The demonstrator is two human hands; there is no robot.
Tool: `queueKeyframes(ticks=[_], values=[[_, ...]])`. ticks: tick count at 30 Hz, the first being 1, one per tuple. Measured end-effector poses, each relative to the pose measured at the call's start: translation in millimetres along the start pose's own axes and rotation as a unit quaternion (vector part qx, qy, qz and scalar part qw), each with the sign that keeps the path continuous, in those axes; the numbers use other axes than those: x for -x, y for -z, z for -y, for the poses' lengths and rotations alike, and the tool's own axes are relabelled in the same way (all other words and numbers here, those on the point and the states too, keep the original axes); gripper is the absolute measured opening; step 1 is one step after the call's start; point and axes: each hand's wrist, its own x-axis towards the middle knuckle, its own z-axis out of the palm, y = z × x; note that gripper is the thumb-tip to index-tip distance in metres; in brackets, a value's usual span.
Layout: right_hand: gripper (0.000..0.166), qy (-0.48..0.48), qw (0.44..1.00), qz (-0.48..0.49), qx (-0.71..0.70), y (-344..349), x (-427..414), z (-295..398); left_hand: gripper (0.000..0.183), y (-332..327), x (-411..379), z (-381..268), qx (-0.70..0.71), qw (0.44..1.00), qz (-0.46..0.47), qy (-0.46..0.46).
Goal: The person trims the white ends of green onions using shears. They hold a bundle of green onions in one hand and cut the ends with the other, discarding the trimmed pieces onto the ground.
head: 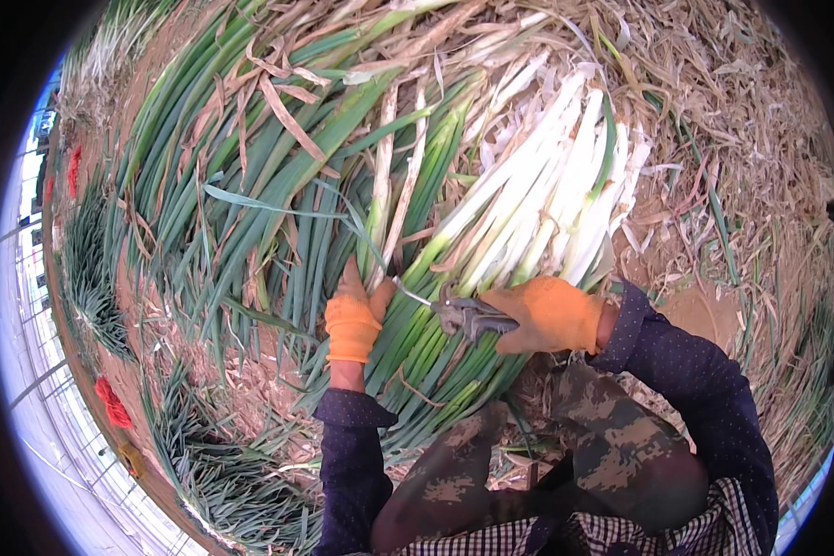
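Observation:
My right hand (552, 314), in an orange glove, is closed on a pair of hand pruners (469, 316), with a curved metal part (411, 292) extending from them toward my left hand. My left hand (356, 313), also gloved in orange, is at the lower end of a pale-stemmed green onion (383, 181); its fingertips are partly hidden among the leaves, and a firm grip is likely but only partly visible. Just above the pruners lies a bundle of green onions with white stems (528, 187), their green leaves (438, 361) running down below both hands.
A large heap of green onion leaves (250, 208) lies at the left. Dry leaf litter (743, 104) covers the ground at the right. More cut-looking green bunches (236, 465) lie lower left, near a red bundle (113, 402). My camouflage-clad knees (632, 452) are close below.

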Motion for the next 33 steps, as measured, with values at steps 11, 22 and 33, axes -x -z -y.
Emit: queueKeyframes(ticks=[11, 22, 33], values=[[0.047, -0.001, 1.000, -0.010, -0.019, -1.2, -4.7, -11.8, 0.054, 11.2, -4.0, -6.2, 0.132, 0.991, -0.012, -0.010], [0.049, -0.070, 0.987, -0.142, 0.007, 28.2, -52.2, -22.3, 0.057, 2.0, -56.9, -4.1, 0.191, 0.964, -0.135, -0.130], [0.053, 0.023, 0.992, -0.104, 0.069, 10.7, -49.9, -25.1, 0.066, -0.5, -62.6, -31.8, 0.059, 0.994, -0.082, -0.050]])
